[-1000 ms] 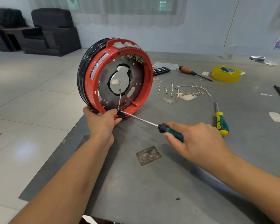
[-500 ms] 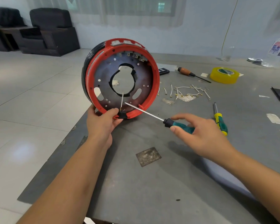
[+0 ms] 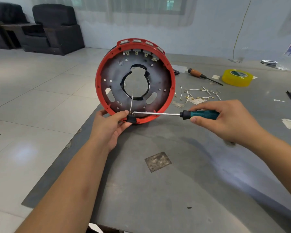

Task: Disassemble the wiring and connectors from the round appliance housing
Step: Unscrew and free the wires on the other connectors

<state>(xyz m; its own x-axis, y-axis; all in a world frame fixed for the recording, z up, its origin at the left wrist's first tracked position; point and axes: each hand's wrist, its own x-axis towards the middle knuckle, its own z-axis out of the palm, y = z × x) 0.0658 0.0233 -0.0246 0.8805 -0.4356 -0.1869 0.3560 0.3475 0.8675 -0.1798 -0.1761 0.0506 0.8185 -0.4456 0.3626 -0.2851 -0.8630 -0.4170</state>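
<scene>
I see the red round housing (image 3: 168, 98) standing on edge at the table's (image 3: 175, 190) far-left edge, open side twd cam. Left hand (image 3: 110, 125) is at housing's bottom rim, thumb + fingers pinching a small black connector block (image 3: 131, 118) seated there; thin white wire (image 3: 131, 102) sticks up from the block. Right hand (image 3: 225, 120), right of housing, has fingers curled round the teal-handled screwdriver (image 3: 201, 114); shaft lies roughly level, tip at the block, can't tell if it's actually in a screw. Right of housing, behind the right hand: loose pile of white wire leads w/ brass terminals (image 3: 198, 95). Farther right: orange-handled screwdriver (image 3: 196, 73), yellow tape roll (image 3: 237, 77).
</scene>
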